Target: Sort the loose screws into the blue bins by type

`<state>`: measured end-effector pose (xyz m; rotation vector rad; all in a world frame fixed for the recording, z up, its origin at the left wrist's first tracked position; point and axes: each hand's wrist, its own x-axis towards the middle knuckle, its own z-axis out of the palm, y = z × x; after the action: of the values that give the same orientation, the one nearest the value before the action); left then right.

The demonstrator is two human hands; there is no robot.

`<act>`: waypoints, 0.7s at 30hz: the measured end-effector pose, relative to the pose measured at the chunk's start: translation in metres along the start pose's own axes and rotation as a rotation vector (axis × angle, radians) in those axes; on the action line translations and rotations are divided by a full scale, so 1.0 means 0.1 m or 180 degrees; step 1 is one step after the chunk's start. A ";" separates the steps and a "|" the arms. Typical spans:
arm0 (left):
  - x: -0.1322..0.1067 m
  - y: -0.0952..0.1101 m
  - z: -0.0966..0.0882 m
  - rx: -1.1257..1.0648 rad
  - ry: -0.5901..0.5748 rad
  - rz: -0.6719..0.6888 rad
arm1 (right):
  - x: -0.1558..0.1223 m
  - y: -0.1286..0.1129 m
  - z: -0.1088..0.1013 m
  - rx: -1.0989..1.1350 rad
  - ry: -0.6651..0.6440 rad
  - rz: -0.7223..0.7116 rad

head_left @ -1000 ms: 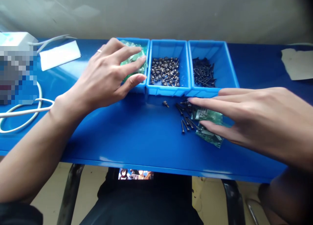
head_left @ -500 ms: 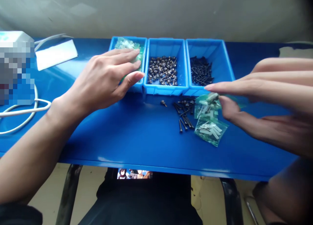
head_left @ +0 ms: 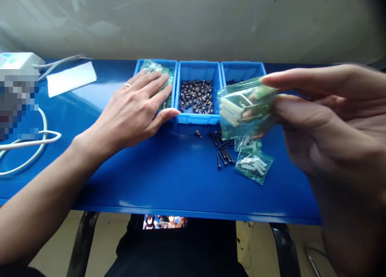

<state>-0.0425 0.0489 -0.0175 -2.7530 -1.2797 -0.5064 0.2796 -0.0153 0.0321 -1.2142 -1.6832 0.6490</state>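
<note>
Between thumb and fingers, my right hand [head_left: 328, 116] pinches a clear green plastic bag [head_left: 238, 108] with white plugs and a metal piece inside, raised in front of the right bin [head_left: 241, 69]. My left hand [head_left: 141, 102] rests with fingers outstretched over the left bin [head_left: 138, 66], on the green bags [head_left: 152, 66] heaped there. Short bolts [head_left: 197, 96] fill the bottom of the middle bin [head_left: 197, 119]. Below the raised bag, more green bags [head_left: 255, 166] lie on the table beside loose dark screws [head_left: 223, 154]. A single short bolt [head_left: 198, 134] lies left of them.
The blue table [head_left: 169, 176] runs up to a grey wall [head_left: 181, 27]. At the left are a white flat piece [head_left: 72, 79], a white cable [head_left: 45, 138] and a partly blurred white box [head_left: 24, 62]. A lit screen [head_left: 165, 222] shows below the table edge.
My right hand has lifted a bag from the pile on the table toward the camera. My left hand stays over the left bin, its fingers slightly more spread. The view has shifted a little.
</note>
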 end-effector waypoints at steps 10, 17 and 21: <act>-0.04 0.43 -0.26 -0.0136 0.1130 0.0814 | -0.14 -0.01 0.41 0.0529 0.0552 -0.0034; 0.00 0.12 -0.20 -0.1110 0.0304 0.0255 | -0.20 -0.07 0.47 -0.0153 0.0328 -0.0503; -0.04 0.13 -0.21 -0.1502 0.0373 0.0561 | -0.21 -0.15 0.56 0.0005 0.0401 -0.0500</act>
<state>-0.0407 0.0334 0.0016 -3.1041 -0.9800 -1.0535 0.2244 -0.0352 0.0127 -1.0863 -1.6523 0.4683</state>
